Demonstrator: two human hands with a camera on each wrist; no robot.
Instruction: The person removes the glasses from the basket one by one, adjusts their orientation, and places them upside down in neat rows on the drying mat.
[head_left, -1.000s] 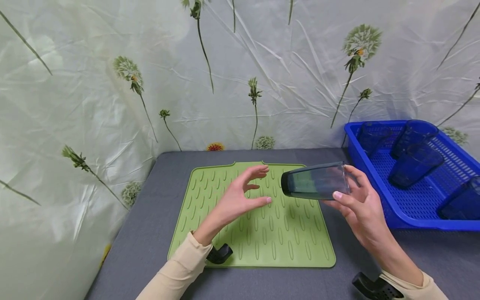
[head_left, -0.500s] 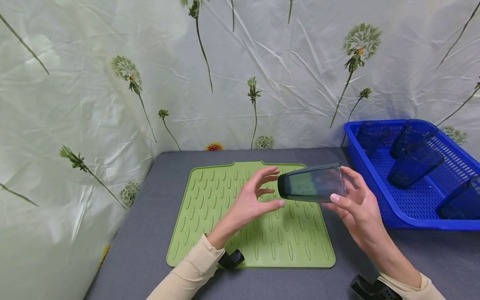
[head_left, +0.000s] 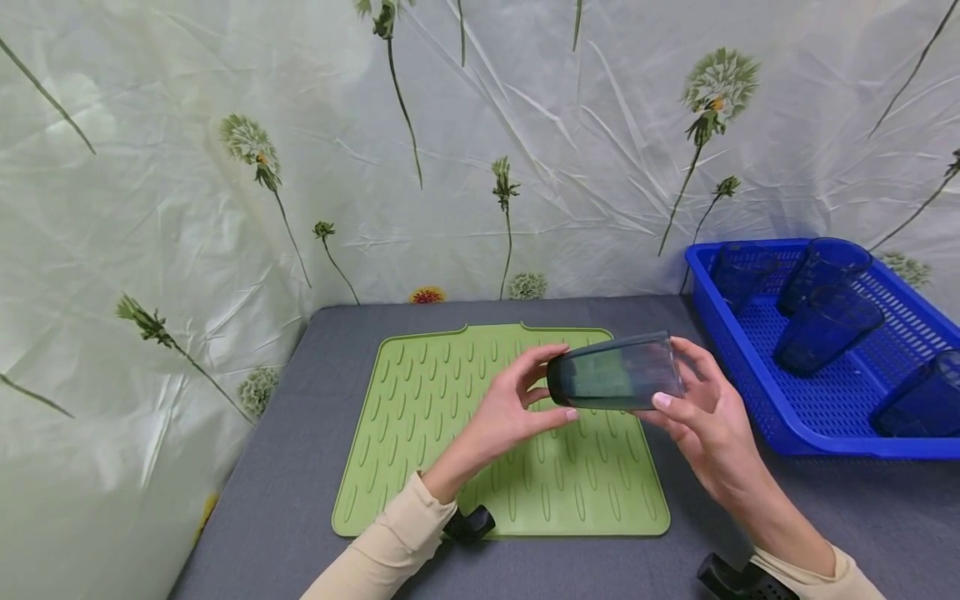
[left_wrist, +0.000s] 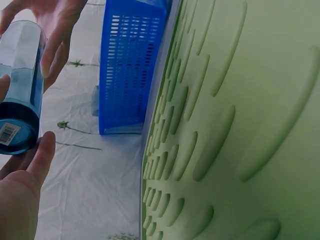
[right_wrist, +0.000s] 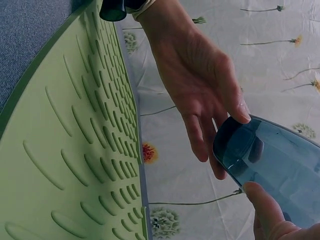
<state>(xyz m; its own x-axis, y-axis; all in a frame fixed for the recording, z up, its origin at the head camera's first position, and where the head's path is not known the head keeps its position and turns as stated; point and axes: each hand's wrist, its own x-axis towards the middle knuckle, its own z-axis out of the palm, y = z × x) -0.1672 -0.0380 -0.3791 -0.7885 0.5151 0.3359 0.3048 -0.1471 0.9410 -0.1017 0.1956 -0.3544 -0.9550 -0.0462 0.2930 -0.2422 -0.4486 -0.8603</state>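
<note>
A tinted drinking glass (head_left: 615, 373) lies sideways in the air between both hands, its dark thick base toward the left. My right hand (head_left: 708, 421) grips it by the rim end, thumb in front and fingers behind. Around the base end, my left hand (head_left: 517, 400) pinches with thumb below and fingers above. In the left wrist view a barcode sticker (left_wrist: 8, 133) shows on the underside of the base. The right wrist view has the left thumb against the base edge, with part of the right hand (right_wrist: 270, 210) low in the frame.
Below the hands, a green ribbed drying mat (head_left: 420, 467) lies on the grey cloth-covered table (head_left: 270, 500). At the right stands a blue plastic basket (head_left: 795, 429) with several similar glasses inside. A flower-printed sheet (head_left: 420, 150) hangs behind.
My left hand has moved right and its thumb and fingers have come around the base of the glass. The right hand has brought the glass slightly left and down.
</note>
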